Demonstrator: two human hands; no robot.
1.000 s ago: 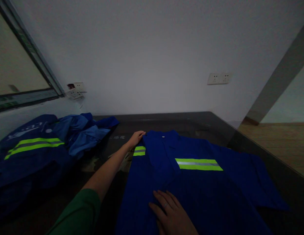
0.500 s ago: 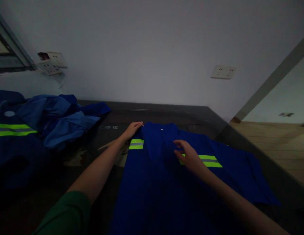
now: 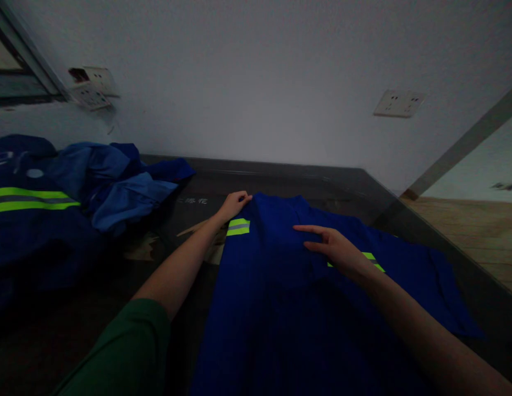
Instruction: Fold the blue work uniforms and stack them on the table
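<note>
A royal-blue work jacket point(image 3: 243, 286) with yellow-green reflective bands lies spread on a dark table. At the shoulder edge near the collar, my left hand point(image 3: 235, 205) is closed, its fingers gripping the cloth. One reflective band point(image 3: 238, 226) shows just below that hand. My right hand point(image 3: 336, 248) is over the jacket's chest, its index finger stretched out and the thumb apart, with nothing held. Whether its fingertips touch the cloth I cannot tell. My right hand and wrist partly cover the other band point(image 3: 374, 260). The jacket's lower part is lost in shadow.
On the left lies a heap of blue garments point(image 3: 127, 187), one with yellow-green bands. The dark table point(image 3: 256, 175) meets a pale wall carrying a socket plate point(image 3: 399, 103). More sockets point(image 3: 94, 94) hang at the left. Wooden flooring point(image 3: 466, 220) shows beyond the table's right edge.
The view has shifted, so everything sits higher and further right. My right hand's index finger has straightened. The small white collar label no longer shows. My left hand stays at the shoulder edge.
</note>
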